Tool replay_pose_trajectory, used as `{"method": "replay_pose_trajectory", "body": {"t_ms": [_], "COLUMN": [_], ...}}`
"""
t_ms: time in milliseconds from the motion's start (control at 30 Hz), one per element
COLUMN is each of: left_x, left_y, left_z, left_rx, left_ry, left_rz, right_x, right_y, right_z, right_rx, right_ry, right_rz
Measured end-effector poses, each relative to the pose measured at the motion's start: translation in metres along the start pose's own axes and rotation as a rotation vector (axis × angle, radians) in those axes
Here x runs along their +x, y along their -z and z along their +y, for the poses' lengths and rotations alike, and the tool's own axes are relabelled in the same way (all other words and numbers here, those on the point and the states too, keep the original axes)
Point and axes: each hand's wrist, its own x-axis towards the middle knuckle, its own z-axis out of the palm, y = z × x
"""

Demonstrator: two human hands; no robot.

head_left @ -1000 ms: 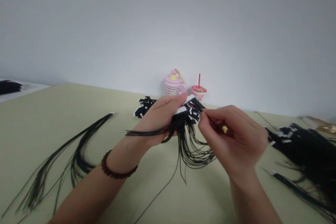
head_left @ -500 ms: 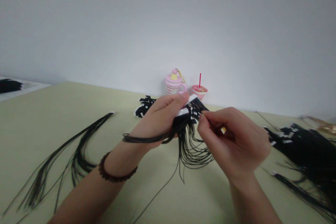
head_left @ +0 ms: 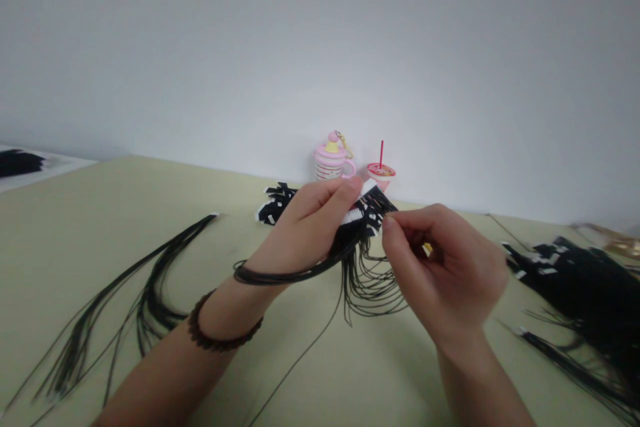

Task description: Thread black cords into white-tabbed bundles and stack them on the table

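Since the earlier frame the loop of cords draped over the left hand (head_left: 310,230) sags lower, toward the bracelet (head_left: 220,339), and the right hand (head_left: 447,267) sits a touch higher. The left hand is closed around the bundle of black cords (head_left: 367,277), held above the surface (head_left: 115,213). The right thumb and forefinger are pinched together at its white-tagged top (head_left: 369,203); which strand they grip is too small to tell. Bare surface lies open between the forearms. Loose cords (head_left: 150,287) fan well apart at left. The dark heap (head_left: 590,280) at right is blurred and cut off. Two toy cups (head_left: 331,160) stand just behind, against the wall.
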Motion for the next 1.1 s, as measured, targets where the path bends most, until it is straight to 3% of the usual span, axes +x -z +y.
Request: {"method": "replay_pose_trajectory", "body": {"t_ms": [233, 600, 1100], "left_x": [0.0011, -0.0015, -0.0021], "left_y": [0.0013, 0.0031, 0.0023], "left_z": [-0.0003, 0.0002, -0.0018], "left_rx": [0.109, 0.362, 0.325], "left_ry": [-0.051, -0.27, -0.235], "left_rz": [0.007, -0.013, -0.05], "right_x": [-0.0004, 0.0006, 0.0008], "right_y": [0.0011, 0.0043, 0.0083], "right_z": [0.0012, 0.0042, 0.0054], "right_rx": [0.006, 0.067, 0.138], "right_ry": [-0.017, -0.063, -0.079], "right_rz": [-0.034, -0.138, -0.28]}}
